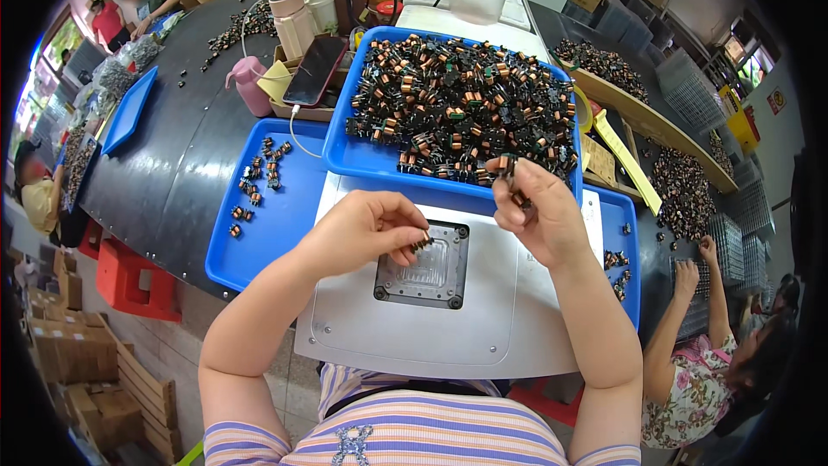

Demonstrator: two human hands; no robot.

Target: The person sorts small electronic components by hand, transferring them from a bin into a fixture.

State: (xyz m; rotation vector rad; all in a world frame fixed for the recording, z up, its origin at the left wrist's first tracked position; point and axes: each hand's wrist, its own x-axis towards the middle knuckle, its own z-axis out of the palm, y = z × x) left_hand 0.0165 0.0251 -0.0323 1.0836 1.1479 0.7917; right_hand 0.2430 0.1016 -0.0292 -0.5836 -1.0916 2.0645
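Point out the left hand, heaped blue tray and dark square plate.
Left hand (pixel 371 223): head view, back of hand.
Heaped blue tray (pixel 363 156): head view, bare bottom, near left.
Dark square plate (pixel 424 273): head view, middle.

The person's bare forearms rise from the lower edge, elbows bent and set wide. The left forearm slants up and inward; the left hand points right, thumb and index finger pinched together. The right forearm climbs more steeply, leaning left. The right hand sits slightly higher, fingers bent inward in a pinch. The two hands are apart.
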